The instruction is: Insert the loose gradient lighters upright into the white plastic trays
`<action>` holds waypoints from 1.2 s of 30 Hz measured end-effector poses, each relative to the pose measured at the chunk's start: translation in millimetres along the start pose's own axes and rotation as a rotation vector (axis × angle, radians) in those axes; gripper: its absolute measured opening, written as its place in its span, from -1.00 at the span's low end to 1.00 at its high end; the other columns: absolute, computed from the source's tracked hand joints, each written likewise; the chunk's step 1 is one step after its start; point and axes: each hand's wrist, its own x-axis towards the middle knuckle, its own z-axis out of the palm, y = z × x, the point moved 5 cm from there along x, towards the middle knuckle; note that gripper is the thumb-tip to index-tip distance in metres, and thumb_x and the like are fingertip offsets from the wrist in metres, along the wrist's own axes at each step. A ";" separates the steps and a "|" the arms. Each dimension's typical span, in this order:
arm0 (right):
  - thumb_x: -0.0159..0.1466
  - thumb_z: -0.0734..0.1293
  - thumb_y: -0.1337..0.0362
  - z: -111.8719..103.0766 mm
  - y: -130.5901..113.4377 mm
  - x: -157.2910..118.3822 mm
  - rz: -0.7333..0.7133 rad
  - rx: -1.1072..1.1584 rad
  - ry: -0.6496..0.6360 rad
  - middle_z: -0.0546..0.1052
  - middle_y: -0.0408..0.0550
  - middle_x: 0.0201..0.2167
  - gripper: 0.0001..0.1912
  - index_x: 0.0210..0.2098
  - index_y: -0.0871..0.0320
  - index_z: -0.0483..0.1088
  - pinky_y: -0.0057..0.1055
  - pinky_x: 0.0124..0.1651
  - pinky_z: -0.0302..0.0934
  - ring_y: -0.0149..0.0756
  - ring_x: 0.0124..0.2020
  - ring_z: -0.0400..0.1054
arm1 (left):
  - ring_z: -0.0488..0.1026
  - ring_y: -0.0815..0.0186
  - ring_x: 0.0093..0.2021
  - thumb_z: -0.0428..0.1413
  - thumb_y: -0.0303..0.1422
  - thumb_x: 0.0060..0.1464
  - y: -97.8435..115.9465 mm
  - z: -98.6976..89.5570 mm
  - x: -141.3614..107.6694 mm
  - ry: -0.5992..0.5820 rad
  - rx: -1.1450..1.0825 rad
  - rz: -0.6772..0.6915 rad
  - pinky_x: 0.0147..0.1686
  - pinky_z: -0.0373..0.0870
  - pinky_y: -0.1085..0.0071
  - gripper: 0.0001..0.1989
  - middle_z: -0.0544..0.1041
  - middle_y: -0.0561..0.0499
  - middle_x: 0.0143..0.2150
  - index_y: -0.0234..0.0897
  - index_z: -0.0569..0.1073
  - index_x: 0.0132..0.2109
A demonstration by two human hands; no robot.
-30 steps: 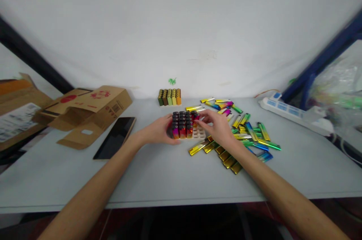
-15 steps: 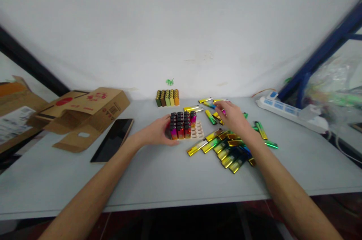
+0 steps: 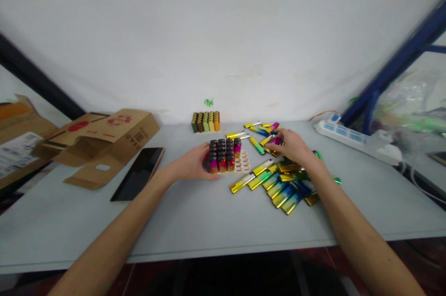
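My left hand (image 3: 191, 163) is curled round the left side of a white tray (image 3: 245, 162), thumb in front and fingers behind, against the lighters in it. Black-topped pink and orange lighters (image 3: 222, 156) stand upright there in rows; sockets on the tray's right side show bare. Over the loose pile, my right hand (image 3: 291, 148) has its fingertips closed on a pink and gold lighter (image 3: 276, 141). Loose shiny yellow, green and blue lighters (image 3: 278, 189) lie spread beneath and in front of that hand, partly hidden by the forearm.
At the wall stands a block of upright lighters (image 3: 206, 121) in green, brown, yellow and orange. A black tablet (image 3: 138, 174) and an opened cardboard box (image 3: 114, 133) lie on the left. To the right, a white power strip (image 3: 358, 139) rests near a blue frame (image 3: 393, 68).
My right hand has drawn slightly right and toward me, uncovering pink lighters at the back of the pile. My left hand stays at the tray.
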 end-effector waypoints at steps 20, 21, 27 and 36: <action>0.04 0.71 -0.08 -18.5 -58.7 -15.0 -0.019 1.030 0.024 0.73 0.03 -0.25 -0.52 -0.27 0.12 0.63 -0.25 -0.28 0.48 -0.22 -0.34 0.55 | 0.52 -0.13 0.31 0.47 -0.10 -0.06 0.5 0.7 0.0 -0.011 -0.024 -0.002 0.41 0.42 -0.10 -0.23 0.57 -0.19 0.31 -0.16 0.49 0.28; 0.07 0.70 -0.07 -17.2 -62.2 -16.2 -0.014 1.029 -0.001 0.71 -0.02 -0.30 -0.55 -0.26 0.11 0.65 -0.29 -0.36 0.41 -0.27 -0.40 0.49 | 0.52 -0.14 0.31 0.47 -0.11 -0.06 0.5 0.6 0.0 -0.012 -0.023 -0.004 0.40 0.42 -0.11 -0.23 0.56 -0.20 0.31 -0.16 0.49 0.28; 0.22 0.58 -0.20 -17.2 -79.5 -21.3 -0.079 1.043 -0.046 0.65 -0.10 -0.44 -0.52 -0.20 0.10 0.67 -0.36 -0.45 0.28 -0.33 -0.49 0.39 | 0.51 -0.13 0.33 0.47 -0.11 -0.05 -0.6 0.8 0.1 -0.008 -0.017 0.006 0.42 0.40 -0.11 -0.20 0.56 -0.20 0.32 -0.17 0.47 0.31; 0.32 0.43 -0.35 -13.2 -88.9 -24.8 -0.069 1.144 -0.122 0.55 -0.20 -0.48 -0.39 -0.04 0.06 0.54 -0.44 -0.66 -0.09 -0.48 -0.70 0.11 | 0.52 -0.14 0.32 0.48 -0.12 -0.06 -0.2 1.1 -0.1 -0.004 -0.021 0.006 0.42 0.41 -0.12 -0.21 0.56 -0.19 0.32 -0.14 0.48 0.31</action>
